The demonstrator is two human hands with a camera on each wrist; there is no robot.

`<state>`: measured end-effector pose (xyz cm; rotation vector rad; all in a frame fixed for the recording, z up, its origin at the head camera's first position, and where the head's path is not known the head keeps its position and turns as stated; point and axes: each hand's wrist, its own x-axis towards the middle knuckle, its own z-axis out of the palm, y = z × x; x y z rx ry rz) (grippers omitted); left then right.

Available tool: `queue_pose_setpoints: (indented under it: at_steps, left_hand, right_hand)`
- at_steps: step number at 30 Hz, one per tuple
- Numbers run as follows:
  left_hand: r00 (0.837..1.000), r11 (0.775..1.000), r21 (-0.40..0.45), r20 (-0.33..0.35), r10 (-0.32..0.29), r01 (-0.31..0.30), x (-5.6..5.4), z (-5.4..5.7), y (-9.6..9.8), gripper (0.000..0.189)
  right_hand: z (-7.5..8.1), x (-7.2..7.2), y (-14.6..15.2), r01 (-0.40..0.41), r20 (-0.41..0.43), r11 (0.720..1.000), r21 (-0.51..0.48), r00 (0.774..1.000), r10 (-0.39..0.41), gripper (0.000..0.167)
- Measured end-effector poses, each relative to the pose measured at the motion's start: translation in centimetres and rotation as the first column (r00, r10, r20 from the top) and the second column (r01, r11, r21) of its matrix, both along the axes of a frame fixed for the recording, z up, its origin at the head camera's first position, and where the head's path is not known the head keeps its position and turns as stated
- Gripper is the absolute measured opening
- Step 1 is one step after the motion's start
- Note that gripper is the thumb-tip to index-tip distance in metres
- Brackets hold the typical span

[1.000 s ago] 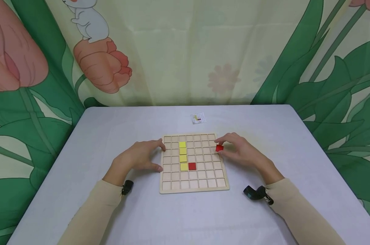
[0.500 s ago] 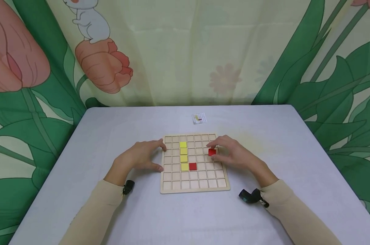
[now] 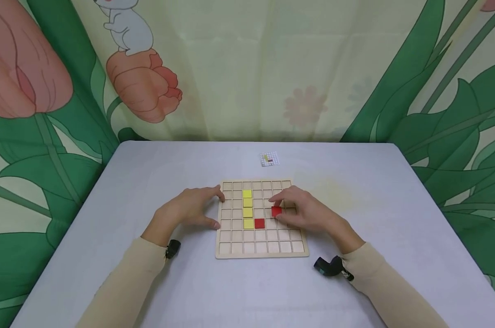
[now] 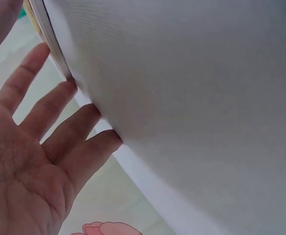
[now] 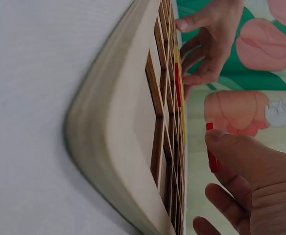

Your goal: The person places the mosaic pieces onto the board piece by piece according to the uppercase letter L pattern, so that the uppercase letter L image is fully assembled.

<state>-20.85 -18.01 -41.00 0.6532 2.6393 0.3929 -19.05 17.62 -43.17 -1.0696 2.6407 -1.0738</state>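
Observation:
A wooden grid board (image 3: 267,248) lies flat on the table. Several yellow square tiles (image 3: 247,203) form a column in its cells, and one red tile (image 3: 259,223) sits right of the lowest yellow one. My left hand (image 3: 186,207) rests with spread fingers and thumb against the board's left edge. In the left wrist view, its fingers (image 4: 59,98) are nearly straight. Between thumb and fingers, my right hand (image 3: 308,212) pinches a second red tile (image 3: 276,211) over the right part of the board. The right wrist view shows this tile (image 5: 212,156) held above the grid.
A small card (image 3: 268,159) printed with a coloured grid lies behind the board. White cloth covers the table (image 3: 181,291). Behind it hangs a curtain (image 3: 231,68) with flowers, leaves and a rabbit. A black device (image 3: 331,266) is strapped at the right wrist.
My right hand has carried the pinched red tile leftward and slightly nearer, from the board's right edge to over its cells. The left hand stays at the left edge.

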Motion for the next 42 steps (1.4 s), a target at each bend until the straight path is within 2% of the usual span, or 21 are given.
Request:
queue_pose_setpoints:
  at_steps: [5,10,14,25,36,42]
  left_hand:
    - [1.0,1.0,0.005,0.01,0.012,-0.012,0.5,0.0,-0.1,0.07]
    - [1.0,1.0,0.01,-0.008,0.025,-0.025,0.6,0.0,-0.2,0.072]
    - [0.999,0.999,0.001,0.016,0.034,-0.034,0.7,0.1,-0.4,0.071]
    - [1.0,1.0,-0.007,-0.005,0.009,-0.009,0.9,0.1,0.2,0.071]
    - [1.0,1.0,-0.004,-0.008,0.005,-0.005,1.1,0.4,-0.1,0.071]
    - [1.0,1.0,0.007,-0.011,0.001,-0.001,0.9,0.1,-0.1,0.071]
  right_hand:
    - [0.1,-0.1,-0.6,-0.052,-0.008,0.999,0.0,0.999,0.052,0.042]
    - [0.4,-0.1,-1.1,-0.054,0.006,0.999,-0.01,0.999,0.054,0.044]
    - [0.2,0.2,-1.5,-0.067,0.025,0.997,0.032,0.998,0.066,0.045]
    - [0.4,0.7,-1.6,-0.078,0.073,0.992,0.097,0.995,0.071,0.044]
    - [0.2,0.6,-1.8,-0.113,0.097,0.989,0.096,0.99,0.103,0.036]
    - [0.5,0.7,-1.6,-0.122,0.112,0.985,0.119,0.988,0.109,0.032]
